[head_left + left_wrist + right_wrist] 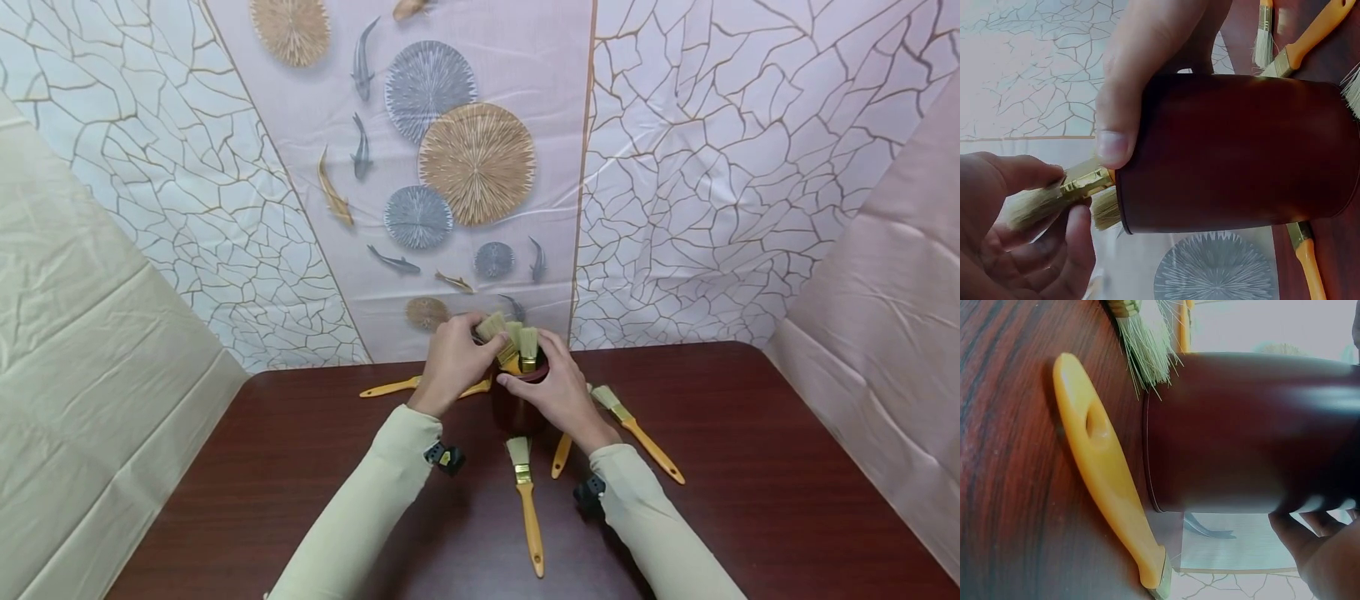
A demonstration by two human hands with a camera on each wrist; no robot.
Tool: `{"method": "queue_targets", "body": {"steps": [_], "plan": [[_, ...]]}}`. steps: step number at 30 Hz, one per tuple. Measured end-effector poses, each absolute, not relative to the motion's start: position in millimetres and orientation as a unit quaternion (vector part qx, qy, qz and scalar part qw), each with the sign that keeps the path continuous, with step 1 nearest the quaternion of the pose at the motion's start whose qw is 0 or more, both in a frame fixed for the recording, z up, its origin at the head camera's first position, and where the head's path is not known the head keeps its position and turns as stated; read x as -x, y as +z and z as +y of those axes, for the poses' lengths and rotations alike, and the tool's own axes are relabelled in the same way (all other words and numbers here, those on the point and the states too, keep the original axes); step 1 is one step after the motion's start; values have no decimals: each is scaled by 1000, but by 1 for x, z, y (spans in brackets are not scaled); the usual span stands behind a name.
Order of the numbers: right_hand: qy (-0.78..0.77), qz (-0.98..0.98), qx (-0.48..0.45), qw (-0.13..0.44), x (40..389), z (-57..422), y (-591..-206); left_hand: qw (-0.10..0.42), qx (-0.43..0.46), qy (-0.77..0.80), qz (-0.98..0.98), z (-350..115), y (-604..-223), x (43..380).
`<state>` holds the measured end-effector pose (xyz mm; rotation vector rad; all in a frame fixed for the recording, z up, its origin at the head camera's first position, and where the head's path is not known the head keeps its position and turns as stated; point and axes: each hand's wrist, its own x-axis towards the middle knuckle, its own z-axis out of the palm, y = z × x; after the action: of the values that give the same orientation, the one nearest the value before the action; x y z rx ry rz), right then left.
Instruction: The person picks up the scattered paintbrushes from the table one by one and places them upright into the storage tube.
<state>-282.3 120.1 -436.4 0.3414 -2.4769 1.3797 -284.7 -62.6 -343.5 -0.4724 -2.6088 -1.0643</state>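
A dark brown cylindrical cup [516, 414] stands on the table with several paintbrushes in it, bristles up. My left hand [454, 358] pinches one paintbrush [495, 332] near its metal band, just above the rim; in the left wrist view its bristles [1038, 206] lie among my fingers. That brush's handle is hidden in the cup. My right hand [558, 392] grips the cup by its upper side, with the thumb [1116, 140] at the rim. Beside the right fingers, another brush [528, 346] sticks up from the cup.
Loose yellow-handled paintbrushes lie around the cup: a front one [529, 517], a right one [651, 446], one partly under the right wrist [561, 457], and a left one [390, 387]. The dark wooden table [300, 467] ends at a patterned cloth backdrop [675, 208].
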Motion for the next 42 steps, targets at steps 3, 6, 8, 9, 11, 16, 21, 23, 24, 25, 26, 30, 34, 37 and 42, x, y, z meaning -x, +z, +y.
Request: {"method": "queue_targets", "body": {"steps": [3,6,8,9,11,16,21,23,24,25,26,30,34,37,42], "plan": [[477,-860,-115,142,282,120,-437,128,170,-367,-906,-60,-345,285],[473,-862,-113,141,282,120,-436,118,170,-355,-912,-58,-347,286],[472,-863,-115,140,282,120,-436,110,163,-348,-916,-56,-348,286],[471,-863,-116,140,281,120,-436,107,158,-343,-920,-55,-349,286],[471,-863,-118,141,281,120,-436,99,149,-336,-925,-53,-350,286],[472,-861,-123,146,281,120,-435,113,131,-286,-942,-49,-354,286],[469,-863,-124,146,280,119,-435,133,107,-259,-951,-50,-358,284],[468,-863,-122,145,280,119,-435,133,108,-267,-948,-51,-358,284],[469,-863,-122,145,280,119,-435,133,111,-275,-946,-53,-357,284],[469,-863,-121,144,280,120,-435,134,115,-285,-942,-55,-355,284],[470,-862,-122,144,281,120,-435,136,118,-295,-938,-57,-354,285],[472,-861,-120,143,281,120,-436,145,130,-345,-918,-75,-346,288],[471,-862,-123,143,281,121,-437,128,136,-380,-906,-102,-345,297],[472,-862,-123,140,280,121,-437,91,133,-385,-909,-124,-351,306],[480,-860,-119,128,277,119,-435,21,120,-373,-920,-159,-372,323]]}}
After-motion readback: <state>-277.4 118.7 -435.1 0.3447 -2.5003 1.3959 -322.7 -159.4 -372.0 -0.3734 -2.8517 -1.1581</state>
